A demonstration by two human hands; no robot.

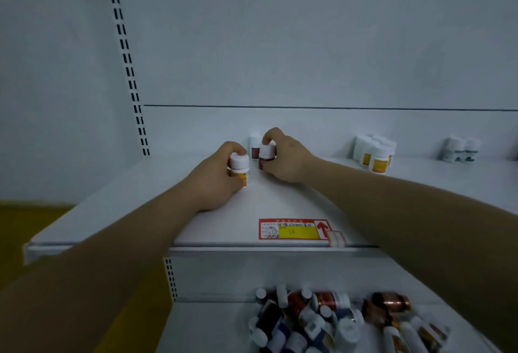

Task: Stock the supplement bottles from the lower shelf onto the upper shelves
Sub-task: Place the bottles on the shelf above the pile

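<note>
My left hand (217, 181) curls round the yellow-labelled bottle (240, 168) and my right hand (290, 160) pinches the red-labelled bottle (265, 155) at its cap, both down at the upper shelf (280, 202). I should stand the red one upright just in front of its twin (254, 146) beyond my right hand, label toward me, before letting go. The yellow one likely belongs with the yellow-labelled group (375, 156) well right of my right hand.
</note>
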